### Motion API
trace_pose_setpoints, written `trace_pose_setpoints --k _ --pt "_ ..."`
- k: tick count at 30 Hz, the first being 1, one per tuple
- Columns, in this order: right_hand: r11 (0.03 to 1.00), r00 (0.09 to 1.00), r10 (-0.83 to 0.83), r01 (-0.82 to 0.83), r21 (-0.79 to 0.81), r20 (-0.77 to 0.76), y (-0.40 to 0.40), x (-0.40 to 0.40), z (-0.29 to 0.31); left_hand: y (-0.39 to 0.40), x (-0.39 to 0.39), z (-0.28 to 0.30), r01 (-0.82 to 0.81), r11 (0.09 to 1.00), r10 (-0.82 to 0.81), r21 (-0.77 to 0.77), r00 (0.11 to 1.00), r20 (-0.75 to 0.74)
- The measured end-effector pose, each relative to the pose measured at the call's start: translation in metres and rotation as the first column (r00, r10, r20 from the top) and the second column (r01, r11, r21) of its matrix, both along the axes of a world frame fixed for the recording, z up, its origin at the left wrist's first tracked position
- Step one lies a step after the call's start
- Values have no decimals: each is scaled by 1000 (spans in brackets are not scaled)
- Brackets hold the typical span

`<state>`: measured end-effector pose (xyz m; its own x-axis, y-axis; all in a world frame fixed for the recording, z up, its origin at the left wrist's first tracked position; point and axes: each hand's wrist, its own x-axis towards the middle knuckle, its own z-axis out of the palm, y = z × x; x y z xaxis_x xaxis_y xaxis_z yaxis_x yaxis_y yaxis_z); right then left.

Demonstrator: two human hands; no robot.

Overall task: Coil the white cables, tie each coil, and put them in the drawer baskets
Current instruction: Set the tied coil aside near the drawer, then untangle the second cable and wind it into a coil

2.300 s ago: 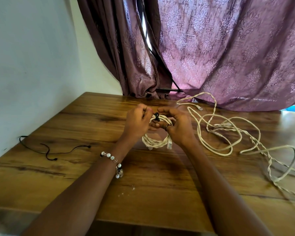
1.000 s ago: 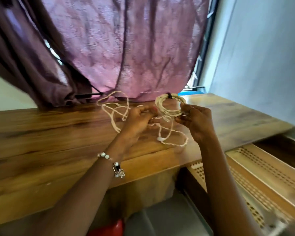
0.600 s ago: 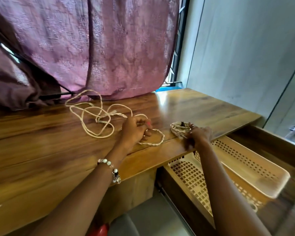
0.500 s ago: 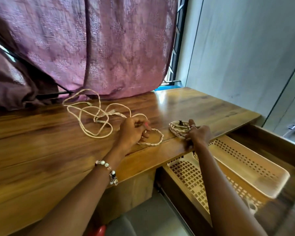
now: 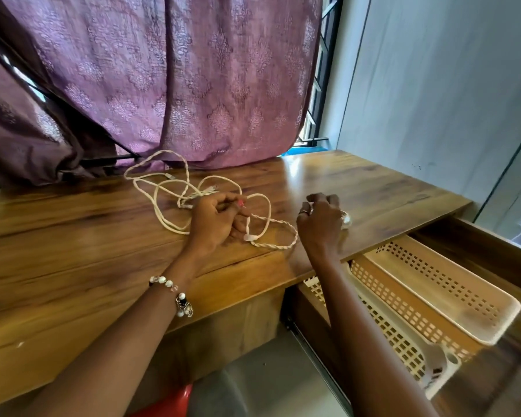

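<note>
A loose white cable (image 5: 275,247) sprawls in loops on the wooden table (image 5: 73,251). My left hand (image 5: 215,219) rests on the table with its fingers curled, pinching a strand of that cable. My right hand (image 5: 321,219) is cupped over the tied cable coil (image 5: 346,220) near the table's right front edge; only a small white bit of the coil shows past the fingers. Below and to the right, the open drawer (image 5: 494,251) holds two beige perforated baskets, one (image 5: 512,311) lying on the other (image 5: 397,341). Both look empty.
A purple patterned curtain (image 5: 193,85) hangs behind the table, and its hem reaches the back edge. A grey wall (image 5: 433,85) stands on the right. Part of a red object (image 5: 169,401) shows under the table's front edge.
The view swung right from the table's left part to the drawer. The tied coil went from both hands to the right hand alone, and the left hand took the loose cable.
</note>
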<state>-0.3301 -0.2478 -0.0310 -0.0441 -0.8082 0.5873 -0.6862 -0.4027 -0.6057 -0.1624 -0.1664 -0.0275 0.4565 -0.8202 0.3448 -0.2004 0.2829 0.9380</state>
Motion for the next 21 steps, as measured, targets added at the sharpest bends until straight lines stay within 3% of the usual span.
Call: trace_pose_setpoints --k 6,12,17,19,21 --pt "896 896 438 -442 -44 -77 17 67 11 34 57 9 -239 963 238 -127 971 -26" --pt "795 783 591 -607 -26 -195 27 135 10 62 116 -6 -374 927 369 -11 908 200" --pt "869 878 467 -436 232 -100 29 175 0 70 152 -24 -429 896 390 114 884 258" --pt "859 876 481 -467 211 -19 26 185 2 71 161 -24 -442 888 402 127 880 252" --pt "782 801 570 -597 178 183 28 194 11 73 172 -21 -440 890 400 119 879 259"
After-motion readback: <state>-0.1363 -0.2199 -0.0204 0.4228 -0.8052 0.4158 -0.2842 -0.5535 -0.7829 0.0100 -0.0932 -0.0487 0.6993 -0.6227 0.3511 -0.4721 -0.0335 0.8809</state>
